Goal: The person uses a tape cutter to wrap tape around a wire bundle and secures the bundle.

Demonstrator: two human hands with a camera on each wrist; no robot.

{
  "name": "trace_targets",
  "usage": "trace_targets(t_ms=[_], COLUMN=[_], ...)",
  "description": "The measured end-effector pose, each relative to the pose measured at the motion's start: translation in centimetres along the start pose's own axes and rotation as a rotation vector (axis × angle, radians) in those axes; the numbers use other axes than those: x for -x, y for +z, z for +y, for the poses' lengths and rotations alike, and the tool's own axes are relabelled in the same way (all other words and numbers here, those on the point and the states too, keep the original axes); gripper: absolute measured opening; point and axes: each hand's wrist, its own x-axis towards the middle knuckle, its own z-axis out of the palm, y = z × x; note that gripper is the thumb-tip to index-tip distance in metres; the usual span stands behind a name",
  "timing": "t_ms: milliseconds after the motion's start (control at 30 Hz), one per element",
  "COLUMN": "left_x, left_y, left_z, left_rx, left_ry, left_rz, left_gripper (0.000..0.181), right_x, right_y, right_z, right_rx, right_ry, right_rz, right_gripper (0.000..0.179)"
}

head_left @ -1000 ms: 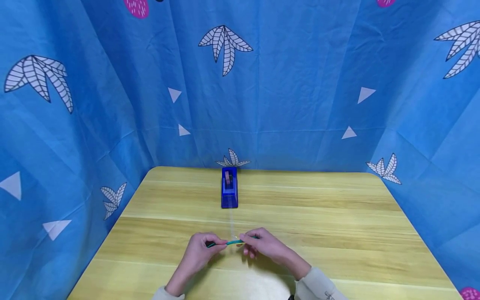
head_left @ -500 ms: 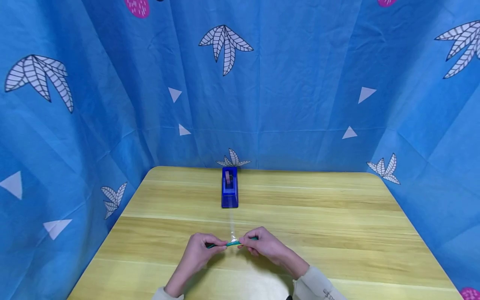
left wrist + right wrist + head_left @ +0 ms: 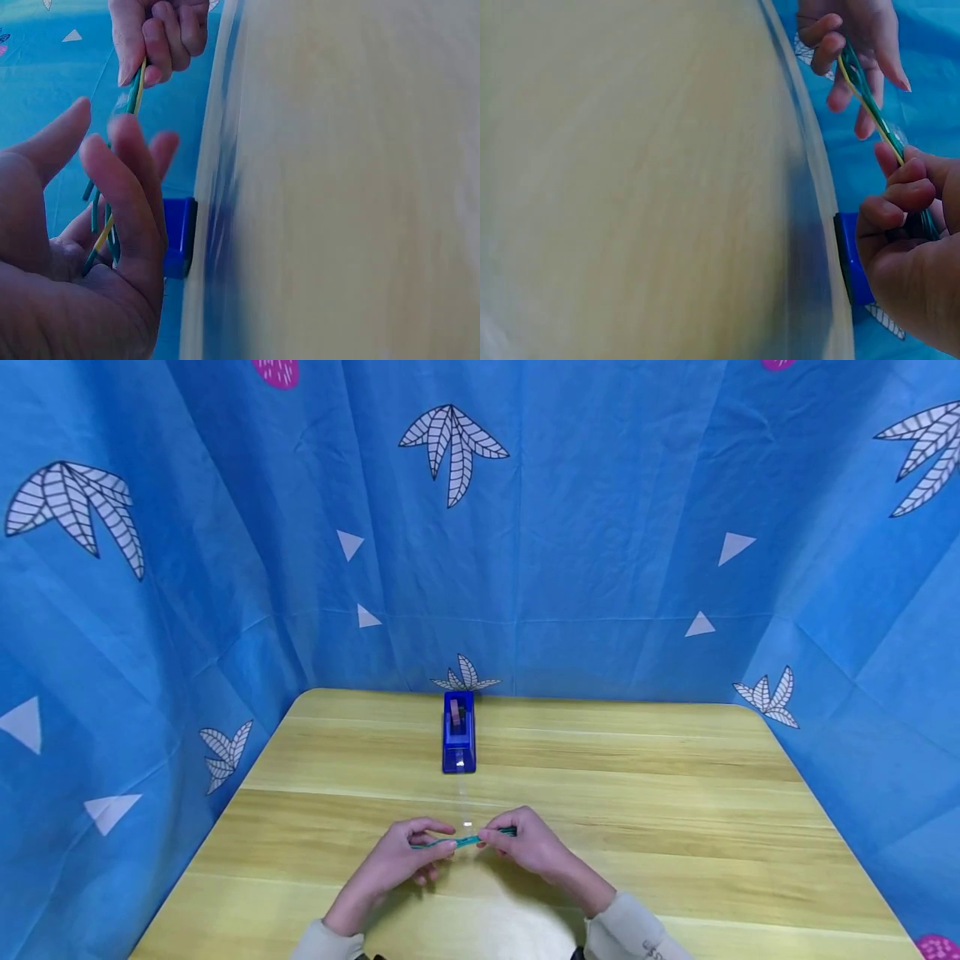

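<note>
A thin bundle of green and yellow wires point(image 3: 468, 841) stretches between the two hands above the table. My right hand point(image 3: 528, 845) pinches its right part between thumb and fingers. In the left wrist view, my left hand point(image 3: 124, 247) has its thumb apart from its fingers, and the loose wire ends lie against the fingers. A clear strip of tape point(image 3: 462, 797) runs from the blue tape dispenser point(image 3: 459, 735) toward the middle of the bundle. In the right wrist view, a shiny bit of tape point(image 3: 898, 135) shows on the bundle close to the right fingertips.
The dispenser stands near the far edge of the wood-patterned table point(image 3: 637, 793). A blue curtain point(image 3: 600, 527) with leaf and triangle prints surrounds the back and sides. Pale sleeves point(image 3: 633, 931) cover both forearms.
The left thumb and fingers have spread from their pinch on the bundle. The right hand still pinches its part. The tape's shiny end now appears slightly farther from the hands.
</note>
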Motion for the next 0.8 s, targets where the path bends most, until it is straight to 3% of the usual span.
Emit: trace_targets(t_ms=[100, 233, 567, 800], left_x=[-0.22, -0.43, -0.34, -0.37], left_y=[0.16, 0.44, 0.90, 0.91], left_z=[-0.08, -0.27, -0.23, -0.08], left_rx=[0.059, 0.090, 0.063, -0.011], left_ry=[-0.031, -0.025, 0.030, 0.092], left_rz=[-0.016, 0.027, 0.128, 0.179], left_gripper=[0.035, 0.027, 0.023, 0.015], right_x=[-0.05, -0.12, -0.08, -0.22], right_y=[0.01, 0.01, 0.02, -0.05], right_z=[0.10, 0.13, 0.07, 0.16], right_rx=[0.043, 0.058, -0.011, -0.111], right_ry=[-0.018, -0.040, -0.033, 0.036], right_rz=[0.012, 0.022, 0.011, -0.059], right_gripper=[0.020, 0.021, 0.020, 0.038])
